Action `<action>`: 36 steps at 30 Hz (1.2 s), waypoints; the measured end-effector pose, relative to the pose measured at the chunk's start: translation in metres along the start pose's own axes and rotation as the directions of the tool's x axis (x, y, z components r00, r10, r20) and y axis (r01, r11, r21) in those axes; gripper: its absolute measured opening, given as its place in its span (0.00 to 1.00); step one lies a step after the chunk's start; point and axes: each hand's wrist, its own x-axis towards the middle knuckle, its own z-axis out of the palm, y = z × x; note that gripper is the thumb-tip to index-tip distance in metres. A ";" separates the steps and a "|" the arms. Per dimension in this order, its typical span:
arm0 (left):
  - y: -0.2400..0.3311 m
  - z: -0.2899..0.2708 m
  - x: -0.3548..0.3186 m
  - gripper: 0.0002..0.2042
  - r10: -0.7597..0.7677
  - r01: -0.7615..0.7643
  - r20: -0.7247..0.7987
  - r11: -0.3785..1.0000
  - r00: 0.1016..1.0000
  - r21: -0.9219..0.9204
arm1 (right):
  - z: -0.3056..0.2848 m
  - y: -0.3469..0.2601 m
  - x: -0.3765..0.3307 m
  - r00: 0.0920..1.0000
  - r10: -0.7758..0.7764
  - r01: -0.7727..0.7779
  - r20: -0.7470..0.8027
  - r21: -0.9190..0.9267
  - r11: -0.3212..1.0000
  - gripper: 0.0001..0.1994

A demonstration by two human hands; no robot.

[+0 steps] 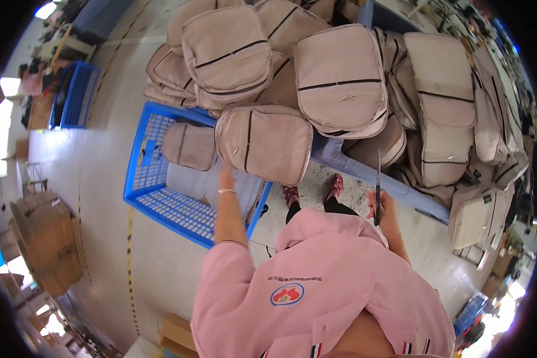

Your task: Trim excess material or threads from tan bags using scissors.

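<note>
My right hand [384, 205] is closed around a pair of dark-handled scissors [378, 188], whose narrow blades point away from me. My left hand [226, 178] is smeared by motion at the near left edge of a beige backpack panel [265, 143] with a black zipper; whether its fingers grip the panel cannot be told. That panel spans the gap between a blue plastic crate [138, 200] and the heaped table. Inside the crate, a smaller beige bag piece [190, 146] rests over flat greyish pieces [188, 182].
Several beige bag pieces [227, 51] are piled on the far side, with more stacked along the blue-edged table [388, 188] to the right. A cardboard box [46, 241] and another blue crate [77, 95] stand on the left. Yellow-black tape [131, 268] marks the floor.
</note>
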 end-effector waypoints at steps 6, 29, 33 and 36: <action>-0.060 0.094 -0.034 0.42 0.160 0.120 0.345 0.738 0.925 -0.664 | -0.007 -0.008 -0.028 0.999 0.049 -0.049 0.011 -0.031 0.998 0.16; -0.079 -0.099 -0.258 0.22 0.566 -0.584 -0.307 0.409 0.765 -0.701 | -0.027 -0.002 0.032 0.933 -0.231 0.251 0.274 -0.037 0.967 0.08; -0.092 -0.137 -0.242 0.22 0.517 -0.613 -0.391 0.375 0.761 -0.696 | -0.029 -0.006 0.028 0.959 -0.175 0.186 0.223 -0.027 0.982 0.08; -0.085 -0.148 -0.231 0.22 0.495 -0.623 -0.415 0.396 0.763 -0.675 | -0.031 -0.008 0.024 0.966 -0.157 0.188 0.203 -0.140 0.972 0.10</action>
